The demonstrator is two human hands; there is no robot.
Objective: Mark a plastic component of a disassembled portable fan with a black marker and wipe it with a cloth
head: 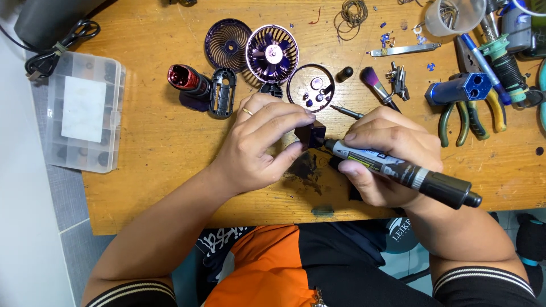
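marker tip against a small dark block

the left hand (pixel 259 142) pinches a small dark block (pixel 310 134) above the wooden table (pixel 159 142). the right hand (pixel 384 156) grips a black marker (pixel 401 170), tip touching the block. a purple fan (pixel 272 54) lies just beyond.

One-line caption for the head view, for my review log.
Left hand pinches a small dark block while right hand presses a black marker tip against it, above a wooden table.

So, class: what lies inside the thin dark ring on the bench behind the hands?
Inside the ring lie a few small purple and pale parts on bare wood. The left hand covers its near edge, so anything there is hidden.
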